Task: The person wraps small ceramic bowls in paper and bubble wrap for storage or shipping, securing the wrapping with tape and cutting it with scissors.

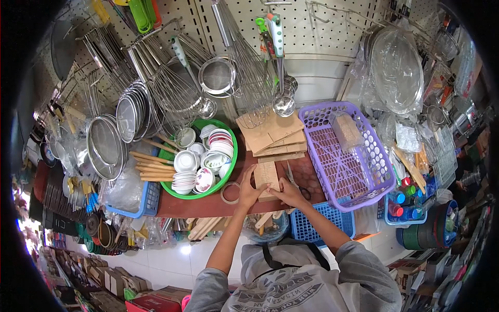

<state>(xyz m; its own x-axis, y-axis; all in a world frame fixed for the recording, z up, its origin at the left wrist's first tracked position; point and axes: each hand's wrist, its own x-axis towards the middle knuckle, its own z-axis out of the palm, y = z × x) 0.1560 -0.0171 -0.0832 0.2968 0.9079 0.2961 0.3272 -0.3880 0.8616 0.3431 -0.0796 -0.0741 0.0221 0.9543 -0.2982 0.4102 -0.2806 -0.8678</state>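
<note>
A small brown cardboard piece with faint markings lies between my two hands, over the reddish-brown shelf top. My left hand grips its left edge, with the fingers along the side and the thumb at the near end. From the right, my right hand closes on the near right corner, thumb pointing inward. Scissors lie just beyond the right hand. A tape roll rests left of my left wrist. Behind the piece sits a stack of flat brown cardboard.
On the left, a green basin holds small bowls. A purple basket with a wrapped block inside stands on the right. Whisks, strainers and ladles hang above. Below the front edge is a blue basket.
</note>
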